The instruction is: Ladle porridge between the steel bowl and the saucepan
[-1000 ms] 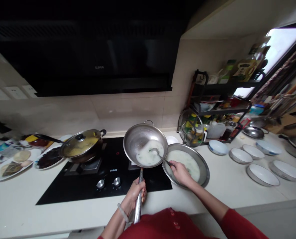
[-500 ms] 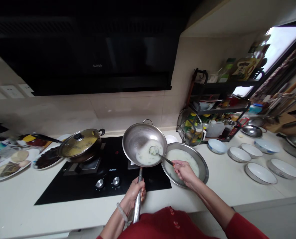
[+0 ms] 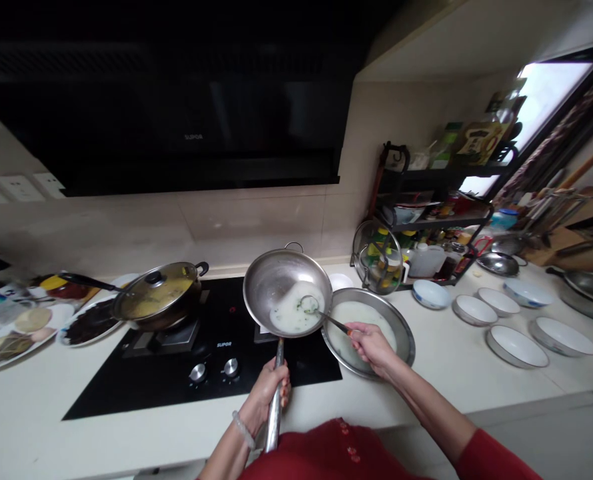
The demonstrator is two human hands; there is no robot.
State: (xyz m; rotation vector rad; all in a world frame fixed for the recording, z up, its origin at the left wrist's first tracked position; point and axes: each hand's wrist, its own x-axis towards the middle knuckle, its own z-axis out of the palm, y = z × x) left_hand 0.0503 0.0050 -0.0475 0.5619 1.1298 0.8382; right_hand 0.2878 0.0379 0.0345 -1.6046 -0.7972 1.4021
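Note:
My left hand (image 3: 270, 389) is wrapped round the long metal handle of a wok (image 3: 262, 287), which sits tilted over the right burner. Whitish liquid (image 3: 292, 315) with green bits pools in the wok's lower right part. A ladle (image 3: 335, 323) dips its bowl into that liquid, and my right hand (image 3: 374, 347) grips its handle. Under the ladle and my right hand stands a wide metal basin (image 3: 407, 333), with more whitish liquid inside. The wok's right rim overlaps the basin's left edge in view.
A lidded pan (image 3: 159, 297) stands on the left burner of the black stove (image 3: 141, 390). Farther left are plates of food (image 3: 94, 327). At right sit several bowls (image 3: 516, 347). Behind them a glass lid (image 3: 376, 257) leans against the spice rack (image 3: 436, 220). A range hood (image 3: 191, 107) hangs overhead.
The camera view has shifted slightly. The ladle's bowl stays in the wok's liquid, turned a little, and both hands keep their grips.

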